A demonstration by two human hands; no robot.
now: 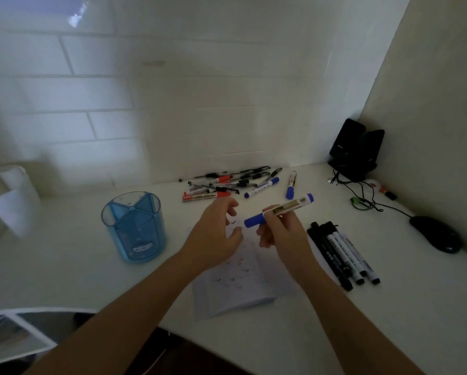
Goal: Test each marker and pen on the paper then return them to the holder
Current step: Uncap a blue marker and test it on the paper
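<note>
The right hand (pixel 278 226) is closed around a blue marker (pixel 279 211) just above the middle of the frame. The marker is up in the air over the paper (pixel 240 288). Its long body runs from lower left to upper right. The blue cap points down to the left, toward the left hand (pixel 216 234). The other blue end points up to the right, toward the far corner of the worktop (pixel 64 266).

The left hand is empty. Its fingers are spread and curled, just beside the cap but not touching it. The two hands are close together, with a small gap between them.

It looks like the cap is about to come off. To do this well, the left hand should pinch the cap and pull straight along the marker, not bend it sideways. The right hand should hold the body tight so it does not slip. Then the tip can make a small mark on a bare bit of the paper, which already has many little marks on it.

The blue holder (pixel 133 226) stands at the left of the frame and looks empty. A pile of pens and markers (pixel 227 182) lies near the wall in the middle. Some black markers (pixel 340 253) lie side by side at the right of the paper.
</note>
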